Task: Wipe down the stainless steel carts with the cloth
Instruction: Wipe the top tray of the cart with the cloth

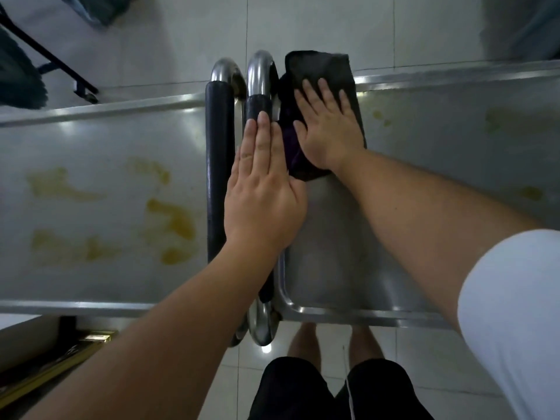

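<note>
On the right-hand stainless steel cart (409, 183), at its far left corner, lies a dark cloth (324, 74), spread flat and reaching out over the far rim. The right hand (327, 128) lies on it with fingers straight and slightly spread, palm pressing down, gripping nothing. The left hand (263, 189) lies flat as well, fingers straight and together, resting along the black-sleeved handle (257, 107) of that cart, its fingertips just beside the cloth. A second cart (91, 165) stands close on the left, its own black-padded handle (216, 165) running alongside the first, so the two bars crowd the gap between the trays. Yellowish smears (172, 219) mark the left cart's top, and fainter ones (381, 116) show on the right cart beyond the cloth. Pale floor tiles (181, 40) lie all around, with a dark metal frame (60, 68) at the far left.
</note>
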`<state>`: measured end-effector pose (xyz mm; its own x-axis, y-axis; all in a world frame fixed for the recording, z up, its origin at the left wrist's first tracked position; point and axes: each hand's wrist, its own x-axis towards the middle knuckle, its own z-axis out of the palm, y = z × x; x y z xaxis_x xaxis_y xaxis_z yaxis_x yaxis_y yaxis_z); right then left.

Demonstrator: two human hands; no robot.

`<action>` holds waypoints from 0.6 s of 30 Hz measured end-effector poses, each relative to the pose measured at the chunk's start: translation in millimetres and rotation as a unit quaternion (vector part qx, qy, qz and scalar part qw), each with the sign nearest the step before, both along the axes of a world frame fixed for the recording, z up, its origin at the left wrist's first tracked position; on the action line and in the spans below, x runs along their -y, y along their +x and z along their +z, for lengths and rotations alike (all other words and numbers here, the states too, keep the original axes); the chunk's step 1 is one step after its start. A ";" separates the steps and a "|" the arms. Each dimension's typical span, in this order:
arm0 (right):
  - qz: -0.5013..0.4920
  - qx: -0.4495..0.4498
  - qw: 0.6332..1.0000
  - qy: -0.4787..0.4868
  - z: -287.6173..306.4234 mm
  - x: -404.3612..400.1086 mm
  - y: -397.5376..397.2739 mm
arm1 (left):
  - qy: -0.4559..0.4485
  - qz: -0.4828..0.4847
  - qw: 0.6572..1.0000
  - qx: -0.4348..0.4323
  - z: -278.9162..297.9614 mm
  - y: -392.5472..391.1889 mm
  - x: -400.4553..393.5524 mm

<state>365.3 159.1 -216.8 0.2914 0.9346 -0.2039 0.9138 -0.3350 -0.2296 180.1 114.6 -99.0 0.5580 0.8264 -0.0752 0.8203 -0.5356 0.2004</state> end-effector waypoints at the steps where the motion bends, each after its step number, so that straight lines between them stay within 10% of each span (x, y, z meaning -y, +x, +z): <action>1: 0.005 0.000 1.000 0.001 0.4 -1.2 3.0 | 0.000 0.002 1.000 -0.001 0.4 0.3 0.4; 18: -0.004 -0.019 1.000 -0.024 0.7 316.1 -84.9 | -0.032 0.015 0.998 -0.054 13.3 10.7 2.2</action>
